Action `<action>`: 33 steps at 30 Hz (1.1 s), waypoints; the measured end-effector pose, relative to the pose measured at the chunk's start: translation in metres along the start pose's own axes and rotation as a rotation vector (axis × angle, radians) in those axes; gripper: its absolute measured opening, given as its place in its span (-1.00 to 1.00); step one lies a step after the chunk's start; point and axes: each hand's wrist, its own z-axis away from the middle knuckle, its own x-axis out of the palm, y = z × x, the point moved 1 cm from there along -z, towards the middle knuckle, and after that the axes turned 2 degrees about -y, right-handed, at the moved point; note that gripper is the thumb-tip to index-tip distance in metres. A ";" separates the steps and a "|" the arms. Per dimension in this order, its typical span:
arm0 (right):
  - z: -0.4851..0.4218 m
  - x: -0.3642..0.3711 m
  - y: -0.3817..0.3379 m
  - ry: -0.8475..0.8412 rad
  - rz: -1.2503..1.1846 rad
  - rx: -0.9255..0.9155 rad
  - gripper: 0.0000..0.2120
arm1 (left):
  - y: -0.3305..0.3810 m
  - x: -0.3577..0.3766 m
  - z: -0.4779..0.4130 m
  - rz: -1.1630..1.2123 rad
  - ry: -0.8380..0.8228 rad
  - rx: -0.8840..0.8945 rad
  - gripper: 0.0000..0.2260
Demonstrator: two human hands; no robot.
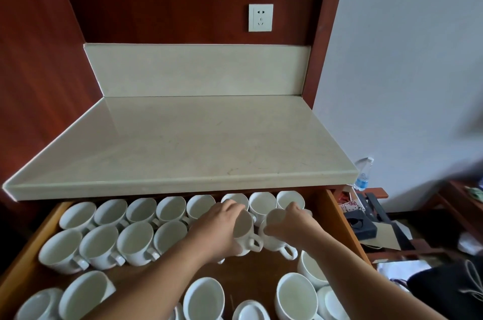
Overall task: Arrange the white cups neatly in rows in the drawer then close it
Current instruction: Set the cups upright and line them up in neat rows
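Note:
An open wooden drawer (24,259) under the counter holds many white cups. Several stand in a back row (112,211) and several in a second row (100,245), handles pointing right. My left hand (222,228) grips the rim of a white cup (247,234) at the right end of the second row. Beside it, my right hand (290,225) grips another white cup (277,242) by its rim. Loose cups (295,296) lie scattered at the drawer's front, some tilted.
A pale stone countertop (198,142) overhangs the drawer's back. A wall socket (260,17) sits above it. To the right are a water bottle (363,174), a low wooden stand with dark items (363,225) and a black bag (444,291).

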 end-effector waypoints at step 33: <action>-0.047 0.047 0.012 0.140 -0.417 -0.006 -0.16 | -0.015 0.065 -0.014 -0.257 0.212 0.069 -0.39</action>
